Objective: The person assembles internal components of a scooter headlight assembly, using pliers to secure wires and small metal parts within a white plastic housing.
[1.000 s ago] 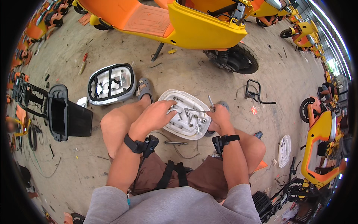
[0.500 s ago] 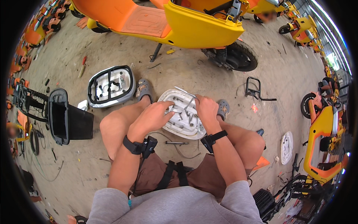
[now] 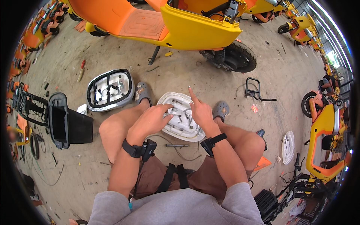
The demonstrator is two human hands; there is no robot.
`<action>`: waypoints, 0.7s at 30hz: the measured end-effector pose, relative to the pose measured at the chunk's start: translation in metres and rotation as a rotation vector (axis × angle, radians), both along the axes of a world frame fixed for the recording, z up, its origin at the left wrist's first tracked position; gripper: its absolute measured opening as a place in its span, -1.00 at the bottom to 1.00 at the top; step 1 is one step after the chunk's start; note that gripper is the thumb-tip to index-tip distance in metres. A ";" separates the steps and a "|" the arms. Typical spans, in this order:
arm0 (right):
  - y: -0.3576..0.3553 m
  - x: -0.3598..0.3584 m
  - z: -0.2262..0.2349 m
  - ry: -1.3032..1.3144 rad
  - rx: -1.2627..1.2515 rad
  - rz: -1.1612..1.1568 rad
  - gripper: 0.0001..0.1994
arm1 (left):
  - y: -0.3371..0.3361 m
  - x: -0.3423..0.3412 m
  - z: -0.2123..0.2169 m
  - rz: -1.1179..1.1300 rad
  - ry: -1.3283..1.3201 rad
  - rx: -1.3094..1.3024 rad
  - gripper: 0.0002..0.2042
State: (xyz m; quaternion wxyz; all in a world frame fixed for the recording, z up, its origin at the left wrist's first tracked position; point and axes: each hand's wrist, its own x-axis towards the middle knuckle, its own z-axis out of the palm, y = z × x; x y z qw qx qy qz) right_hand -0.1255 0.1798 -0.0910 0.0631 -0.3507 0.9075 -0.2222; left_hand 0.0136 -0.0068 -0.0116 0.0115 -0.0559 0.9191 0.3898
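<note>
A white plastic cover (image 3: pixel 170 129), shaped like a shallow tray, lies between my feet with several metal bolts and small parts in it. My left hand (image 3: pixel 150 119) hovers over its left side, thumb and index finger apart, nothing visible between them. Over its right side is my right hand (image 3: pixel 202 113), the index finger stretched away from me and the other fingers curled. Whatever those curled fingers hold, if anything, is hidden.
A white cover with a black rim (image 3: pixel 112 108) lies left of my foot, near a black bin-shaped part (image 3: pixel 80 129). A yellow-and-orange scooter (image 3: pixel 195 37) stands ahead. A black metal bracket (image 3: pixel 255 88) is at right, and a metal rod (image 3: pixel 177 145) lies near my knees.
My right index finger has stretched out, and the thin metal tool seen at that hand no longer shows clearly. My left hand has hardly moved.
</note>
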 end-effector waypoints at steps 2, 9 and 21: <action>0.002 0.000 0.002 -0.026 -0.023 0.014 -0.23 | 0.000 0.001 0.001 0.006 -0.007 0.003 -0.61; 0.018 -0.008 -0.008 -0.073 -0.100 -0.097 -0.36 | 0.002 -0.002 0.004 0.002 -0.014 0.026 -0.61; 0.028 -0.012 -0.025 -0.222 -0.025 -0.317 -0.71 | 0.004 -0.003 0.004 -0.013 -0.022 0.026 -0.63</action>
